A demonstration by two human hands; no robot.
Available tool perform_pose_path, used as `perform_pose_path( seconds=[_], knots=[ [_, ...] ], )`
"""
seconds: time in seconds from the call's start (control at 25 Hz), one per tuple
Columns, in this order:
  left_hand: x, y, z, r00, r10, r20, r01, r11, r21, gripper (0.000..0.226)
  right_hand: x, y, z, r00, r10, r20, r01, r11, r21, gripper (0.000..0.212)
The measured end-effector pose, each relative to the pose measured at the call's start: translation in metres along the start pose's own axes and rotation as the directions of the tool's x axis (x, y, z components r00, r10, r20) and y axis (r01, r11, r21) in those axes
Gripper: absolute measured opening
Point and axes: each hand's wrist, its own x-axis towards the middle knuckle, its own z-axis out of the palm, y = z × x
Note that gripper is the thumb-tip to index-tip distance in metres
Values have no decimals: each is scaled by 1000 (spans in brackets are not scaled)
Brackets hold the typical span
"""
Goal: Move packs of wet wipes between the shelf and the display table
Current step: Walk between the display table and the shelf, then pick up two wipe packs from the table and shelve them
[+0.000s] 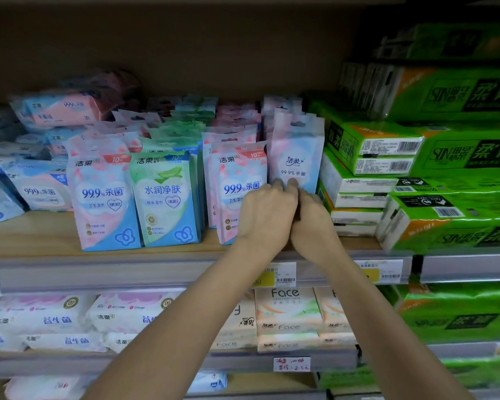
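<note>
Wet wipes pack (296,157), pink and blue, stands upright on the shelf (41,235) at the right end of its row, just beside the green tissue bundles (358,180). It looks light, soft and slick-filmed, with a flimsy hang tab, so it is best taken low across the body. The left hand (267,215) curls its fingers (277,186) onto the lower front. The right hand (315,223) crowds alongside, but I cannot tell how its fingers lie.
</note>
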Motion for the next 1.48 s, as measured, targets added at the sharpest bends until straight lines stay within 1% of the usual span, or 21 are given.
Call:
perform_pose_path(
  seconds=[0.04,0.08,0.12,0.2,0.28,0.32,0.36,0.44,0.56,0.64,0.72,0.8,0.84,0.88,1.0,1.08,1.16,1.24,1.32,1.4,1.48],
  knots=[
    [2,-2,-1,998,-24,50,28,997,-75,30,-1,1,-2,1000,12,-22,-11,1000,22,46],
    [2,-5,-7,990,-32,138,61,976,-210,33,-3,1,-5,999,9,-53,-6,999,44,42],
    [-2,-9,-13,984,-41,174,104,924,-368,34,-9,1,-7,997,-13,-82,18,998,67,36],
    [-19,-20,-29,984,-138,115,179,731,-658,29,-23,-2,-10,987,-91,-136,111,983,148,26],
    [-46,-33,-39,962,-254,98,219,509,-832,20,-44,-11,-13,971,-147,-189,194,945,264,21],
    [-63,-40,-42,950,-295,108,234,435,-870,16,-55,-16,-14,964,-167,-206,228,919,322,18],
    [-84,-46,-44,935,-333,126,260,395,-881,13,-66,-21,-10,964,-178,-198,244,889,386,15],
    [-125,-53,-47,897,-393,201,342,329,-880,11,-89,-25,0,979,-174,-104,203,833,516,15],
    [-201,-50,-41,785,-489,380,541,243,-805,14,-125,-10,36,967,-180,180,38,801,598,16],
    [-261,-38,-30,669,-542,509,696,216,-685,21,-152,16,69,904,-167,392,-68,852,520,19],
    [-331,-21,-21,478,-609,633,847,130,-515,24,-190,49,107,777,-140,614,-137,914,382,32],
    [-407,4,-24,270,-648,712,946,40,-323,19,-236,79,140,598,-79,798,-153,966,210,39],
    [-440,17,-29,170,-657,734,974,1,-225,16,-257,95,154,511,-43,858,-128,984,126,40],
    [-475,34,-40,54,-679,732,988,-69,-137,15,-280,107,169,399,-18,917,-79,995,54,39],
    [-564,83,-86,-268,-729,629,936,-351,-8,14,-343,119,212,54,6,999,97,995,-12,32],
    [-606,113,-121,-451,-721,527,852,-523,13,14,-377,98,236,-102,-44,994,216,974,66,33],
    [-642,142,-155,-615,-681,397,735,-678,-24,14,-414,43,246,-234,-101,967,289,942,168,32],
    [-673,169,-185,-742,-611,275,609,-786,-105,15,-455,-18,253,-341,-137,930,330,909,255,21],
    [-701,191,-210,-828,-527,190,494,-847,-197,18,-501,-71,265,-431,-182,884,363,862,354,16],
    [-731,206,-236,-882,-448,142,399,-873,-279,18,-556,-118,276,-513,-221,830,381,808,450,16],
    [-763,209,-262,-911,-393,122,336,-882,-331,16,-606,-157,285,-561,-232,794,398,766,505,14]
  ],
)
